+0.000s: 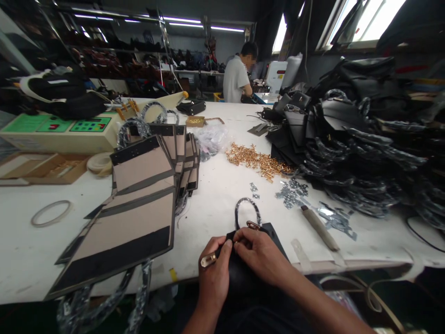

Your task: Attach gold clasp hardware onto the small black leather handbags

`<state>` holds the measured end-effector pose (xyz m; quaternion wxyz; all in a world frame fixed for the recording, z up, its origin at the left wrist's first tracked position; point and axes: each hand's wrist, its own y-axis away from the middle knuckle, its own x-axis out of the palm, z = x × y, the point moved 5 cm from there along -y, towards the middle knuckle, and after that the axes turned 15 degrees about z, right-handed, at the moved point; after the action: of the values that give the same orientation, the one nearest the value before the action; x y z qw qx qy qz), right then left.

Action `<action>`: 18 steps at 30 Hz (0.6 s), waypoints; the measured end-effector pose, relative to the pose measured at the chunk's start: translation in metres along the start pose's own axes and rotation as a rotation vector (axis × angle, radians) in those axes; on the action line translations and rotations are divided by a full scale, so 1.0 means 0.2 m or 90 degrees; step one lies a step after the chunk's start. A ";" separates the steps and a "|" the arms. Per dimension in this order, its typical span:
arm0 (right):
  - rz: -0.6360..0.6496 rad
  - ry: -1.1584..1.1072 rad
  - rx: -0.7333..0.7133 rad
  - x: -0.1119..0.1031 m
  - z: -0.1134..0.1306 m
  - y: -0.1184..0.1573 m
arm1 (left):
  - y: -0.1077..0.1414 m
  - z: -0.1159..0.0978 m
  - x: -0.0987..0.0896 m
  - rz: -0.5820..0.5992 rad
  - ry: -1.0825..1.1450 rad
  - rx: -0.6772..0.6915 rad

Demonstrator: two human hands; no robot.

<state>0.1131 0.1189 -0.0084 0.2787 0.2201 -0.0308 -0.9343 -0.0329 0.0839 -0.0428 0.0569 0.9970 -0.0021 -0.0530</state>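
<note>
A black leather-like handbag piece (276, 236) rests at the table's front edge, partly over my lap. Its looped handle (247, 200), wrapped in clear plastic, stands up at the far side. My left hand (216, 269) grips the piece's left edge, fingers closed. A gold-coloured metal fitting (208, 260) shows against that hand. My right hand (262, 255) is closed in a pinch at the same piece, fingertips close to my left thumb. Whatever lies between those fingertips is too small to make out. Just above the right hand sits a copper-coloured metal fitting (253, 225).
Stacked beige-and-black panels (139, 208) lie left. Gold-coloured fasteners (255, 160) and small metal plates (292, 192) are scattered ahead. A wrapped tool (320, 227) lies right, before piled black bag pieces (333, 125). Another person (236, 79) works beyond the table.
</note>
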 end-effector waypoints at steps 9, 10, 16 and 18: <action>-0.047 -0.113 0.032 0.00 -0.07 -0.05 | -0.01 0.01 -0.02 0.010 -0.045 0.034; -0.052 -0.133 0.039 0.00 -0.08 -0.06 | -0.01 0.01 -0.02 0.011 -0.045 0.035; 0.002 -0.196 0.024 -0.01 -0.09 -0.07 | -0.01 0.01 -0.06 -0.021 -0.056 -0.010; 0.049 -0.214 -0.007 -0.03 -0.08 -0.09 | -0.03 0.00 -0.08 -0.034 -0.106 0.004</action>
<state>0.1155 0.1378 -0.0228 0.3061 0.0579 -0.0800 -0.9469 -0.0482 0.0894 -0.0424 0.0523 0.9890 0.0192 -0.1371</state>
